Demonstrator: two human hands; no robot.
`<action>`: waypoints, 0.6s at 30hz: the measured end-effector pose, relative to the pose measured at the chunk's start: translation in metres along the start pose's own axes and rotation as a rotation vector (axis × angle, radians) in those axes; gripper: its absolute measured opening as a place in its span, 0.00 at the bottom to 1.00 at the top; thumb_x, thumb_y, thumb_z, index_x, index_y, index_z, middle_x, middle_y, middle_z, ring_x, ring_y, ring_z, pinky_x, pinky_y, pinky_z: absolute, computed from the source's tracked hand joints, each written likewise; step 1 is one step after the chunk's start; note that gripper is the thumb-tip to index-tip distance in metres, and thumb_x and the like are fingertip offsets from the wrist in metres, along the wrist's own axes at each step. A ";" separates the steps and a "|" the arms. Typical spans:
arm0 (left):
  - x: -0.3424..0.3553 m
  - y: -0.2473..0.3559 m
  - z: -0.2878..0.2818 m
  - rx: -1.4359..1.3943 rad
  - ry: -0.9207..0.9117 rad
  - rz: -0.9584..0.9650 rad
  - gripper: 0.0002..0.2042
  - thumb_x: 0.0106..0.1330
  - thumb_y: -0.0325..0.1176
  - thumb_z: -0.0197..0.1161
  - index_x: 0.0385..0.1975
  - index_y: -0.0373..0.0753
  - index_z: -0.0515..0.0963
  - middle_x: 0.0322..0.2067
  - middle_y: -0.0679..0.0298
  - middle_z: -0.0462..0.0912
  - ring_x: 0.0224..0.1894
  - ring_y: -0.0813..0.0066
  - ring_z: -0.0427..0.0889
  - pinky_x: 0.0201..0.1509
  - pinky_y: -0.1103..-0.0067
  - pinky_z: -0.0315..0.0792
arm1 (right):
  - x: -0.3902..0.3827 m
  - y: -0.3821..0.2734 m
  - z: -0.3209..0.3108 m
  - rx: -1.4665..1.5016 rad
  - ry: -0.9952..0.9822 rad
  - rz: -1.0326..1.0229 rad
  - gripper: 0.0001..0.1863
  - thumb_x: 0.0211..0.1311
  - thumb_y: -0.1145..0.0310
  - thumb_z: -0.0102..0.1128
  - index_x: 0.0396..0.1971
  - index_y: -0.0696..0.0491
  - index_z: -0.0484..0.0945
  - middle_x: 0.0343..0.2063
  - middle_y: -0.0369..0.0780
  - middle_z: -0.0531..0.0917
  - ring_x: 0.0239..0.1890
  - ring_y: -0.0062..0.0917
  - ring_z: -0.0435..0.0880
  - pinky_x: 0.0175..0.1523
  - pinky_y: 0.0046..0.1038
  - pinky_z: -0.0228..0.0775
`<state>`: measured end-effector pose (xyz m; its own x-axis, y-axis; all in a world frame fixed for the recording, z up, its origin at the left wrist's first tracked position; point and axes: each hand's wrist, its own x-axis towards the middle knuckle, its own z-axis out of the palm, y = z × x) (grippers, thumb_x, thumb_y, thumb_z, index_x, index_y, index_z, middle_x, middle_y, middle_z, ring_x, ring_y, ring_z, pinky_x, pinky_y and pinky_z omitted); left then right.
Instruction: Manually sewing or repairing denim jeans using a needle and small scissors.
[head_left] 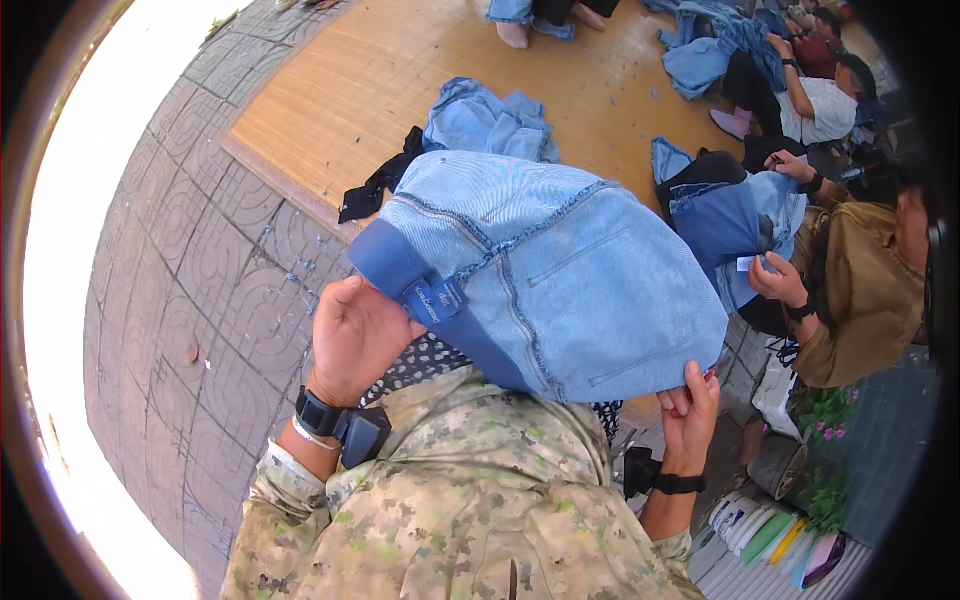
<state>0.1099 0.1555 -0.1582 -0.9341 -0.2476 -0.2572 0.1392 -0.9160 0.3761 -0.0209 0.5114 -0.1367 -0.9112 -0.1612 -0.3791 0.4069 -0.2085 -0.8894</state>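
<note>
Plainly, pale-lettered blue label (436, 300), left hand (352, 335) holding denim garment (610, 270)

Held the garment (600, 260) at the centre of the frame, between the left hand (345, 340) at its left end and the right hand (690, 425) at its lower right corner. Had paving (230, 240) along the left, a mat (330, 100) across the top, and on it a cloth pile (480, 120) just above the garment. Saw a second garment (715, 220) with a co-worker (865, 295) at right, and flowers (830, 430) and a bucket (780, 468) below, lower right.
</note>
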 end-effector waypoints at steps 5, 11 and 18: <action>-0.011 -0.002 -0.006 0.437 0.025 -0.073 0.21 0.76 0.43 0.48 0.62 0.37 0.66 0.57 0.60 0.76 0.56 0.65 0.78 0.58 0.66 0.72 | 0.002 0.003 -0.019 -0.017 0.118 -0.087 0.08 0.67 0.69 0.58 0.40 0.55 0.72 0.22 0.29 0.74 0.13 0.08 0.58 0.21 0.17 0.52; -0.016 -0.005 0.013 0.404 0.078 -0.064 0.18 0.75 0.39 0.50 0.58 0.37 0.70 0.53 0.62 0.79 0.53 0.71 0.79 0.57 0.68 0.74 | -0.011 -0.019 0.005 -0.334 0.227 -0.432 0.11 0.66 0.71 0.59 0.45 0.59 0.74 0.33 0.38 0.80 0.17 0.07 0.62 0.24 0.14 0.53; -0.014 -0.008 0.017 0.419 0.068 -0.035 0.19 0.77 0.43 0.47 0.55 0.35 0.73 0.50 0.63 0.80 0.50 0.73 0.80 0.56 0.72 0.74 | -0.016 -0.021 0.133 -0.812 -0.568 -0.609 0.10 0.55 0.78 0.67 0.38 0.56 0.80 0.34 0.38 0.80 0.23 0.14 0.74 0.27 0.17 0.64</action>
<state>0.1162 0.1716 -0.1419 -0.9101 -0.2517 -0.3291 -0.0509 -0.7205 0.6916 -0.0062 0.3901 -0.0784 -0.6983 -0.6993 0.1533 -0.4365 0.2462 -0.8654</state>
